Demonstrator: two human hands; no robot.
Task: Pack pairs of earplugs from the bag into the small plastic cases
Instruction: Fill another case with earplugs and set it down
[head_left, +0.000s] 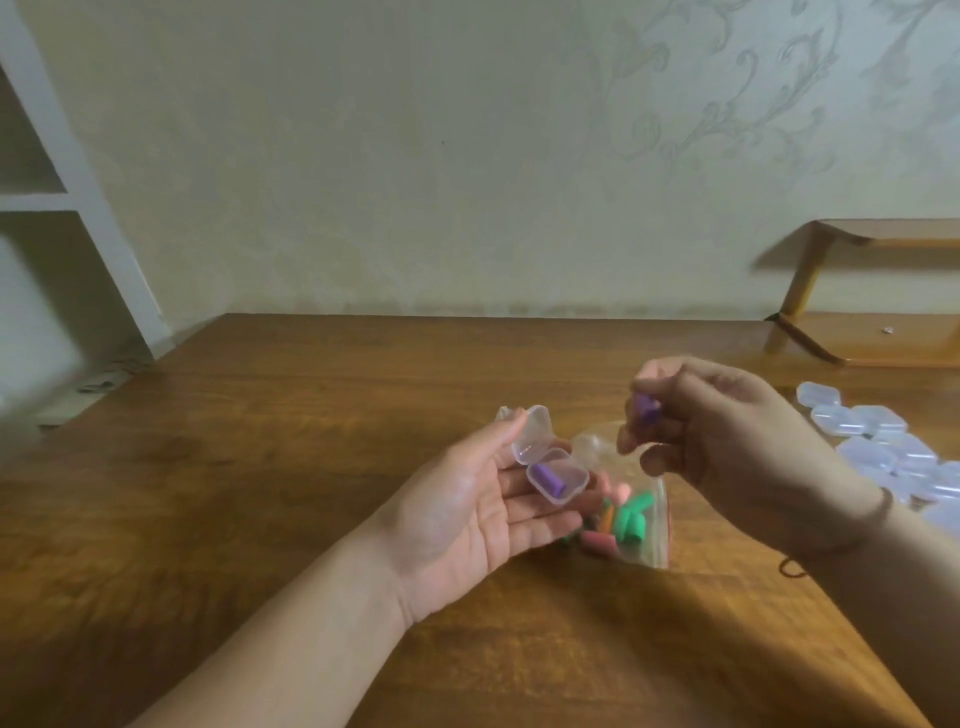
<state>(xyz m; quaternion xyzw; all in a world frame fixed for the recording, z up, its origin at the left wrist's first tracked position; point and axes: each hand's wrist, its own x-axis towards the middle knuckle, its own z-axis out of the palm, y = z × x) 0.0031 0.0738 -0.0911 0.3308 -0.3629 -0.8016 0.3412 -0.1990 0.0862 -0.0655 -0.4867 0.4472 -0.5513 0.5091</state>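
- A white shelf unit (57, 208) stands at the far left against the pale wall, blurred at the frame's edge.
- The wooden table (260, 493) fills the lower half of the view.
- The left hand (467, 514) is held palm up above the table, fingers nearly straight and relaxed, and a small clear case (550, 467) rests on its fingertips with the lid swung up and back.
- One purple earplug (548, 479) lies inside the base of that case.
- Just beside and below the case, a clear zip bag (631, 514) lies on the table, partly under the left fingertips; it holds green, pink and orange earplugs bunched together.
- The right hand (727, 431) hovers above the bag's open end, fingers curled, pinching a second purple earplug (645, 408) between thumb and fingers; the exact grip is a little blurred, so which fingers meet it I cannot tell.
- A thin dark cord bracelet (878, 519) sits on the right wrist.
- At the right edge, a pile of clear cases (883, 441) lies on the table, touching one another.
- Behind them, a low wooden stand (857, 291) sits by the wall.
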